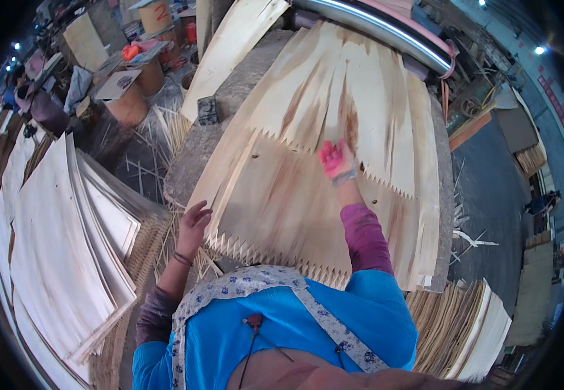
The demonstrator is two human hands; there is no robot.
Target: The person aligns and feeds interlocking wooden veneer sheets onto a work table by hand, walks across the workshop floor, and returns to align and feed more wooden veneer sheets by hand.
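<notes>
Wood veneer sheets with toothed ends lie on the worktable in front of me. The nearer veneer sheet (282,195) meets the farther veneer sheet (366,97) along a zigzag line. My right hand (336,160), in a pink and grey glove, is over this line at the middle, its fingers loosely bent and apart with nothing seen in them. At the left edge of the nearer sheet, my bare left hand (194,224) is open with its fingers slightly bent. Whether either hand touches the wood I cannot tell. A small dark block (208,110) sits on the table's left side.
A long roller machine (386,32) spans the table's far end. Large veneer sheets (61,240) are stacked at my left, and another veneer stack (457,325) stands at the near right. Brown drums (126,104) stand at the back left. Wood scraps (474,240) litter the floor.
</notes>
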